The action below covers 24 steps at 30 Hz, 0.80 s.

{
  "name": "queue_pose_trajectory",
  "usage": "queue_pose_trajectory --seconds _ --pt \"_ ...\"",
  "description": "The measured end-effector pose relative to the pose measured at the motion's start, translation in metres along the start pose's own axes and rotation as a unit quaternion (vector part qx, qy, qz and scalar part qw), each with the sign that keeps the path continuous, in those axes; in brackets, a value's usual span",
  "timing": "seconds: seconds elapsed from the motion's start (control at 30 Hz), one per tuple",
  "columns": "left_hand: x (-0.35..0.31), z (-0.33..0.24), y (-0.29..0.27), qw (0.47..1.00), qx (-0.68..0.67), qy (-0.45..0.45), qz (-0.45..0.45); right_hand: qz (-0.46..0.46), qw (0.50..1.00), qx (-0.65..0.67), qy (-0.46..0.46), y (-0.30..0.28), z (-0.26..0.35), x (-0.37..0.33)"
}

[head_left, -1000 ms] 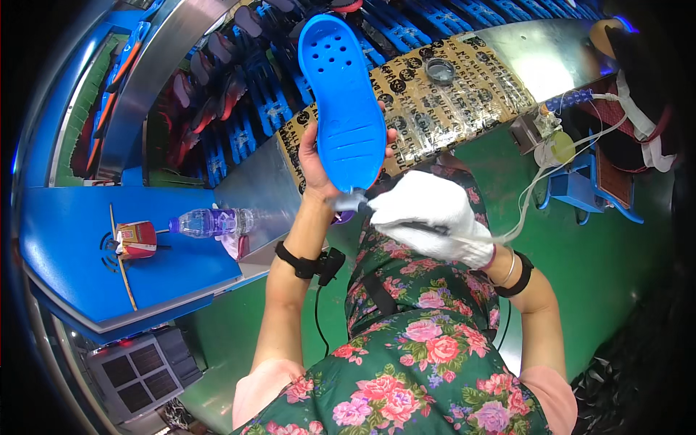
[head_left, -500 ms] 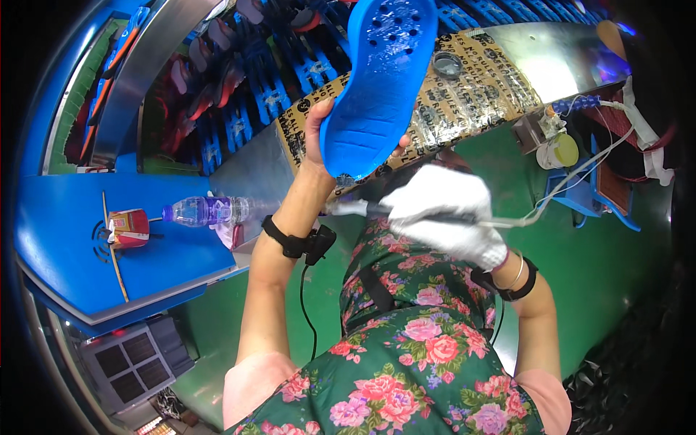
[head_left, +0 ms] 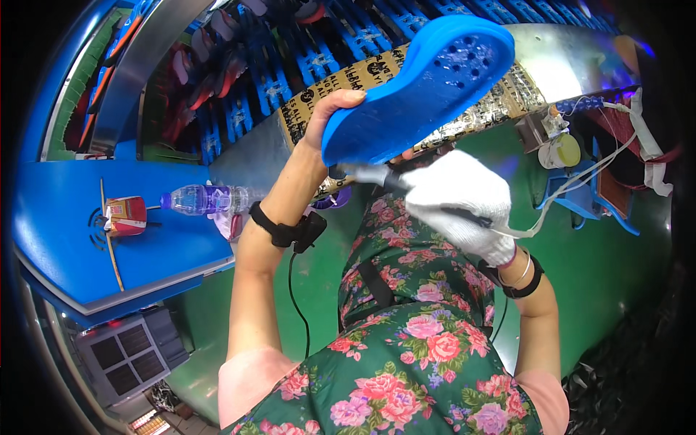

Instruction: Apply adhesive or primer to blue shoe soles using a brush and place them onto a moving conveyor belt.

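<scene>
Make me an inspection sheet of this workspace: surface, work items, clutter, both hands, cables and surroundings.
Surface: patterned tan covering on the bench, partly hidden by the work.
Work items: blue sole, held up at a slant, holes at its far end; slim tool with its tip at the near end, contact unclear.
Clutter: plastic bottle on its side; red carton by a thin stick.
Left hand: bare, gripping the sole.
Right hand: white-gloved, closed around the tool.
Cables: black cable hanging below the left forearm; pale tube running rightward from the glove.
Surroundings: green floor; blue slatted rack behind the bench.
</scene>
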<state>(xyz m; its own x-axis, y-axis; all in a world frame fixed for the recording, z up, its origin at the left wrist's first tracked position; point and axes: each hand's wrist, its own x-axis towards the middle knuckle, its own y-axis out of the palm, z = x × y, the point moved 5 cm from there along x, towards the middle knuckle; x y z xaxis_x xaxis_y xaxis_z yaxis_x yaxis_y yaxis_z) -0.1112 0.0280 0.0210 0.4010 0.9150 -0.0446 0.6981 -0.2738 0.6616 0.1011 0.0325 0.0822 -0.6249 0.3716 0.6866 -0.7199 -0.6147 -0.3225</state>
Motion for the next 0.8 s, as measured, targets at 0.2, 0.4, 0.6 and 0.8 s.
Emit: queue_pose_trajectory --seconds 0.2,0.4,0.6,0.8 --pt "0.003 -0.007 0.002 0.997 -0.066 -0.011 0.032 0.075 0.995 -0.014 -0.065 0.017 0.004 -0.006" --pt "0.004 -0.010 -0.006 0.996 -0.057 -0.035 -0.061 0.074 0.980 -0.131 -0.132 0.011 -0.002 -0.003" --pt "-0.001 -0.005 0.004 0.988 -0.115 -0.051 -0.089 0.095 0.992 -0.018 -0.084 0.003 0.002 0.000" --pt "-0.004 -0.008 -0.002 0.994 -0.078 -0.047 -0.060 0.113 0.991 -0.027 -0.070 0.015 -0.004 0.000"
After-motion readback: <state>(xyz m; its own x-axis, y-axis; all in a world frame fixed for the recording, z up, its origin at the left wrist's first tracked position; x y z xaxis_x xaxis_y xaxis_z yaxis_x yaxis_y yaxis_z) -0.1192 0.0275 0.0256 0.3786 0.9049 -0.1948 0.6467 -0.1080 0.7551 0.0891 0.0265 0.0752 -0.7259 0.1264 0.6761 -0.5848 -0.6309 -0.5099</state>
